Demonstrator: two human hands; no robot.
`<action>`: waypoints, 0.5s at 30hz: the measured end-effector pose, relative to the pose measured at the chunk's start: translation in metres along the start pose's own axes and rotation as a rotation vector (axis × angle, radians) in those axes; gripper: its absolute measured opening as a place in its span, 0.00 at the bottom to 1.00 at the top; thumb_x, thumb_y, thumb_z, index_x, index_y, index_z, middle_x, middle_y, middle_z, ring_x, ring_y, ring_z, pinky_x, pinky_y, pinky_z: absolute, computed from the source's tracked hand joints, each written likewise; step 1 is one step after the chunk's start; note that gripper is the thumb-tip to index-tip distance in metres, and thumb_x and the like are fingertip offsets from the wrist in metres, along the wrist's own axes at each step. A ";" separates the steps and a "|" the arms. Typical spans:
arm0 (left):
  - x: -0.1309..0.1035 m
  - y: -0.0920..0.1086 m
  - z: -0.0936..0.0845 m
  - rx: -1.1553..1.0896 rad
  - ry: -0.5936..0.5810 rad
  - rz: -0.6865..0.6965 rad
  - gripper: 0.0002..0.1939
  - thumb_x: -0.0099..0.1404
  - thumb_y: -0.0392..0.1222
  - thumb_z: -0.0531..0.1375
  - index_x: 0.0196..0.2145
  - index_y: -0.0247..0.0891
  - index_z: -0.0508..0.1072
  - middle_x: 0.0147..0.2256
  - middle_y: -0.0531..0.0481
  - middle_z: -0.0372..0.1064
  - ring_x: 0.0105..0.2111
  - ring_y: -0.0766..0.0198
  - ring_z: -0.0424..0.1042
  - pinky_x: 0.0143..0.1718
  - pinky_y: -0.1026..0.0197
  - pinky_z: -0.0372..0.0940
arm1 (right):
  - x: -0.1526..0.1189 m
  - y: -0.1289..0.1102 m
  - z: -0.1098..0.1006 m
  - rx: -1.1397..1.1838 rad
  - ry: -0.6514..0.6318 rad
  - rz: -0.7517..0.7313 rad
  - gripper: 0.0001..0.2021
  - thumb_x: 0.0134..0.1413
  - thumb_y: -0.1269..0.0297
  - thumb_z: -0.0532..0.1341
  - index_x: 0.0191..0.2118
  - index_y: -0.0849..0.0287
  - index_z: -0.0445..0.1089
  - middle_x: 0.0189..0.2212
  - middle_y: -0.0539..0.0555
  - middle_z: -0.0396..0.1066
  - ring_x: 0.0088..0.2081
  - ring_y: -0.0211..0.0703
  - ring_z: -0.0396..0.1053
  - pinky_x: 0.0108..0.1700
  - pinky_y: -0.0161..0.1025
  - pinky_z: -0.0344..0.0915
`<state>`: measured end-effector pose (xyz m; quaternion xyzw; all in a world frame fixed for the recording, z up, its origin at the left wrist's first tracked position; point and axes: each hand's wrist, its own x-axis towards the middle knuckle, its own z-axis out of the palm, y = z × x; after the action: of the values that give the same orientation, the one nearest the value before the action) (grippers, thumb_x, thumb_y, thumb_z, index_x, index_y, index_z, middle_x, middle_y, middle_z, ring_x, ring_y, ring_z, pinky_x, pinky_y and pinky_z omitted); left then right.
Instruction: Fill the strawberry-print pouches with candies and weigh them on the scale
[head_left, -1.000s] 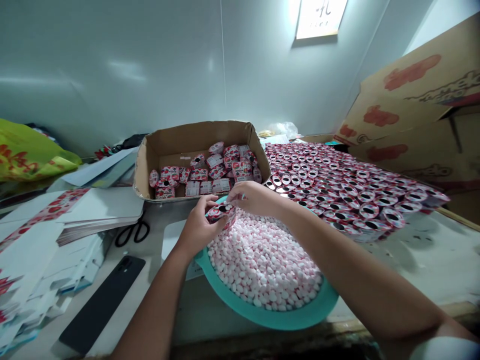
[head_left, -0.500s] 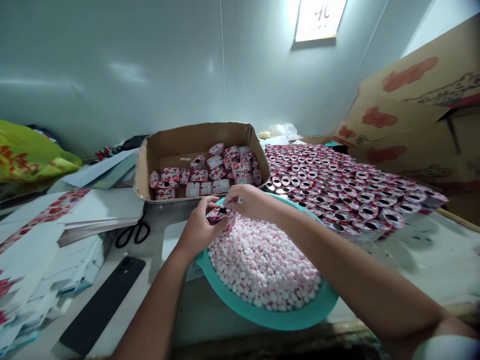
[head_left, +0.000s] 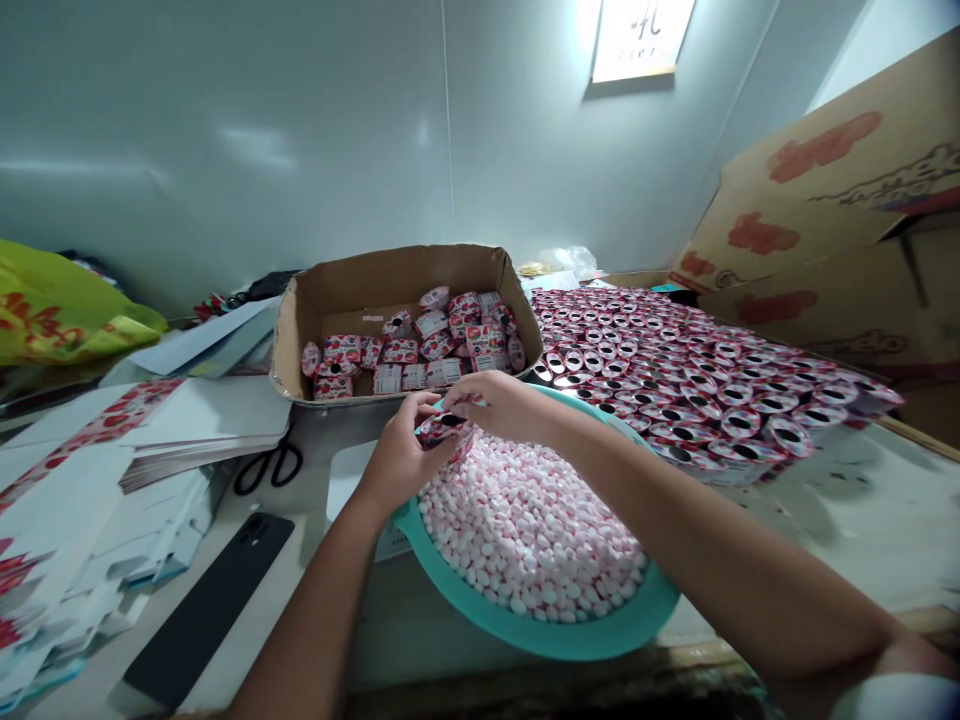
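Note:
My left hand (head_left: 403, 446) is wrapped round a small red-and-white printed candy box (head_left: 450, 420), its dark oval opening facing up. Over that opening, my right hand (head_left: 487, 397) has its fingers bent and pressed together; what they hold, if anything, is hidden. Both hands are above the far left rim of a turquoise basin (head_left: 540, 640). Heaped inside the basin are small white and pale pink candies (head_left: 525, 530). Behind the hands, a cardboard box (head_left: 292, 345) contains several closed candy boxes (head_left: 400, 351) of the same print.
Many open-topped candy boxes (head_left: 675, 380) stand packed together at right. On the left lie a phone (head_left: 210, 610), black-handled scissors (head_left: 268, 468), stacked white card sheets (head_left: 210, 415) and a yellow bag (head_left: 67, 305). Large cardboard cartons (head_left: 817, 220) rise at the far right.
Both hands stay at the same candy box, with only a slight shift of the right fingers over its opening. The whole view has moved a little.

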<state>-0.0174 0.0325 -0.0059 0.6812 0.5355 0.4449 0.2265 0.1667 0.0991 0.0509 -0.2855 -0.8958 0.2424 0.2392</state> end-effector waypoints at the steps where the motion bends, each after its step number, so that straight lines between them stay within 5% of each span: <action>1: 0.000 0.000 0.000 -0.001 -0.001 0.002 0.27 0.59 0.47 0.66 0.54 0.42 0.65 0.48 0.46 0.71 0.49 0.55 0.73 0.48 0.57 0.67 | 0.000 0.000 0.000 0.010 0.003 0.004 0.11 0.59 0.73 0.57 0.39 0.60 0.77 0.36 0.53 0.77 0.36 0.39 0.71 0.37 0.34 0.63; 7: -0.001 0.003 -0.001 -0.003 0.009 -0.003 0.28 0.59 0.50 0.67 0.54 0.42 0.65 0.47 0.46 0.71 0.48 0.56 0.73 0.47 0.58 0.67 | 0.004 0.010 -0.002 0.004 0.070 -0.008 0.10 0.57 0.74 0.58 0.39 0.61 0.77 0.38 0.54 0.77 0.39 0.40 0.71 0.42 0.34 0.64; 12: 0.000 0.000 0.003 -0.012 0.051 -0.023 0.28 0.58 0.48 0.67 0.54 0.42 0.65 0.47 0.46 0.71 0.47 0.57 0.73 0.46 0.58 0.68 | 0.007 0.027 -0.013 -0.033 0.181 0.192 0.15 0.59 0.72 0.55 0.49 0.63 0.74 0.39 0.55 0.75 0.35 0.39 0.69 0.37 0.33 0.64; 15: 0.000 -0.001 0.003 0.010 0.052 -0.023 0.28 0.57 0.46 0.67 0.54 0.43 0.66 0.47 0.47 0.70 0.46 0.57 0.73 0.47 0.57 0.68 | 0.008 0.036 -0.018 -0.100 0.113 0.300 0.17 0.61 0.70 0.54 0.52 0.62 0.73 0.41 0.56 0.76 0.35 0.40 0.70 0.35 0.33 0.65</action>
<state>-0.0153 0.0334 -0.0082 0.6643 0.5513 0.4572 0.2141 0.1856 0.1352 0.0467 -0.4409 -0.8392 0.2139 0.2360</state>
